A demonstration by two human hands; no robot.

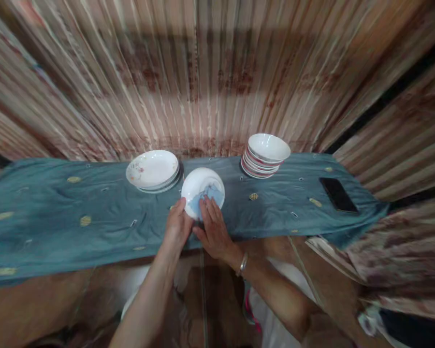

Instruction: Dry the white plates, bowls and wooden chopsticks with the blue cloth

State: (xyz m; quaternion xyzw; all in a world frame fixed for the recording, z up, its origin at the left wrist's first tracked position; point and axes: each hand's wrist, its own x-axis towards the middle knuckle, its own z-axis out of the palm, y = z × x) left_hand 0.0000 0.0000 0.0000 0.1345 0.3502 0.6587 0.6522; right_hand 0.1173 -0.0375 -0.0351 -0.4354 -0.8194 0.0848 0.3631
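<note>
A white bowl (195, 180) is tilted over the front middle of the table, a round ring showing on its face. My left hand (179, 223) grips the bowl at its lower left rim, thumb along the edge. A light blue cloth (217, 192) lies bunched on the bowl's lower right part. My right hand (213, 231) presses that cloth against the bowl with its fingers, and a bracelet (242, 265) circles the wrist. Behind and to the left sits a stack of plates (155, 169) with a floral pattern. A stack of white bowls (268, 147) with red bands stands behind to the right.
A teal cloth (105, 212) with yellow motifs covers the long narrow table. Toward its right end lies a black phone (338, 194). Pleated patterned curtains (217, 87) hang right behind the table and along the right side. Tiled floor (203, 299) shows below the front edge.
</note>
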